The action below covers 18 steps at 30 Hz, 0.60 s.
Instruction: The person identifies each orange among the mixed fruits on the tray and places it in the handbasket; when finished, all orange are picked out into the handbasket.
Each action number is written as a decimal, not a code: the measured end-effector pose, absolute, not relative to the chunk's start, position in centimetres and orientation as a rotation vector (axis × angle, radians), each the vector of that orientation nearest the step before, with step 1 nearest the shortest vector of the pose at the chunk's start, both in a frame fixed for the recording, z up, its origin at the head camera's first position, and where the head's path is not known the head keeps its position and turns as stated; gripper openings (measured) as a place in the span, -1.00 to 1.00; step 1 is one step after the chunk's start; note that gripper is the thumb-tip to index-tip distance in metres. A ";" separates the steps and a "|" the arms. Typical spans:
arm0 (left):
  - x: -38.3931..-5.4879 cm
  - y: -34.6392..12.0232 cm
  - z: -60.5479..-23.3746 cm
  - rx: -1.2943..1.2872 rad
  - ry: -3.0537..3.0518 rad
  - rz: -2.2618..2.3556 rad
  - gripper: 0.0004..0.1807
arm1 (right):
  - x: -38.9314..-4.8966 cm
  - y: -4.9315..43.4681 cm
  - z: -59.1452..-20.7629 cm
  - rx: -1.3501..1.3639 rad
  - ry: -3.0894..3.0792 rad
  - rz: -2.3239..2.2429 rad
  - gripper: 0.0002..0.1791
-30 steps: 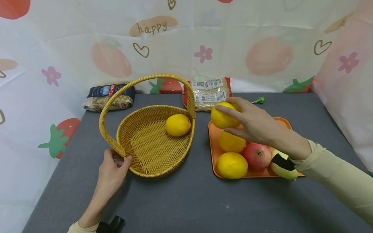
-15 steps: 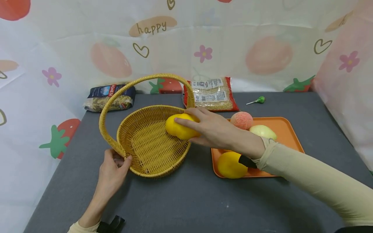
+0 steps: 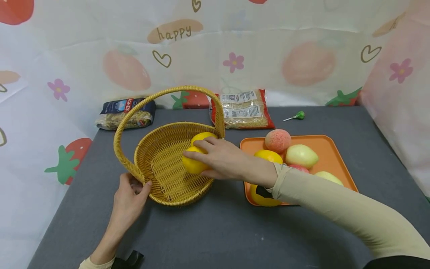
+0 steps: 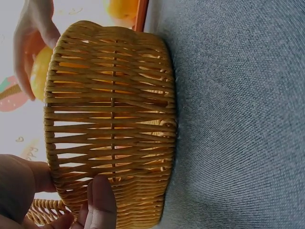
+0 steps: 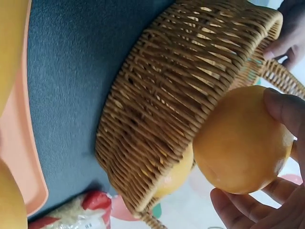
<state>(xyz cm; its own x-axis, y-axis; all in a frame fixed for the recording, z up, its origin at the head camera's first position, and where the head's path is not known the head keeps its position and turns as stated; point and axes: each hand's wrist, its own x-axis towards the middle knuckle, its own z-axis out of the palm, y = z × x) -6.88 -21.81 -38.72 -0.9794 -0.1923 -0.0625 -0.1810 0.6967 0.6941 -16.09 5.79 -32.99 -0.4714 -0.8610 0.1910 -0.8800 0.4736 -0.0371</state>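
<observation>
My left hand pinches the rim of a yellow wicker basket near the foot of its arched handle; in the left wrist view thumb and fingers clasp the woven wall. My right hand grips a yellow lemon at the basket's right side. The right wrist view has this lemon at the rim, fingers spread around it. Another lemon lies inside the basket just behind, partly covered by the right hand.
An orange tray on the right bears two more lemons, a pink peach, a pale green fruit and other fruit partly under the right forearm. Behind stand a pasta bag, a grain bag and a green lollipop.
My right hand has carried the lemon left from above the tray to the basket, then slightly toward me. The left hand has stayed on the basket rim.
</observation>
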 end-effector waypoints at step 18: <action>-6.9 -21.8 -38.7 0.302 -2.878 -1.177 -0.47 | -16.1 4.5 -34.9 1.555 -2.703 0.083 -0.32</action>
